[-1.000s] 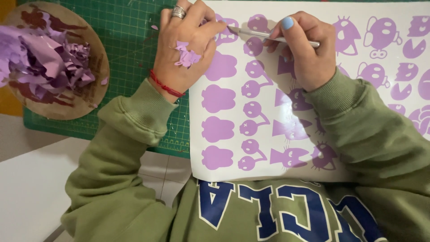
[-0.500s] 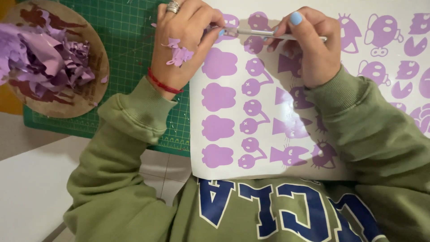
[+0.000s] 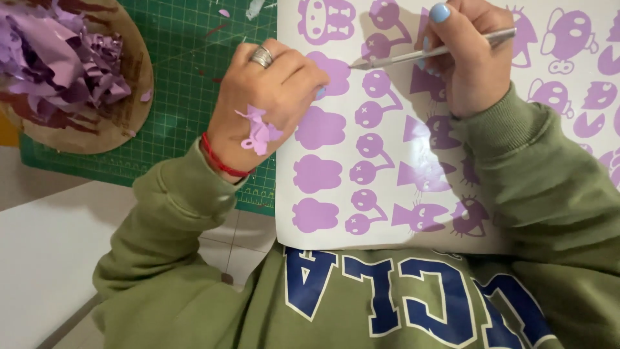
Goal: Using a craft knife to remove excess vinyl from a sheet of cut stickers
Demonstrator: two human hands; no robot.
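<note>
Work surface surroundings: cutting mat, scrap bowl, table.

A green gridded cutting mat [image 3: 194, 71] is lying across the upper left of the work area, with a few small lilac and white scraps sitting on it near the top edge. A round brown wooden bowl [image 3: 132, 106] is resting on the mat's left part and is holding a loose heap of crumpled lilac vinyl offcuts [image 3: 58, 58]. A white table [image 3: 45, 258] is showing below the mat, extending toward the lower left corner.
</note>
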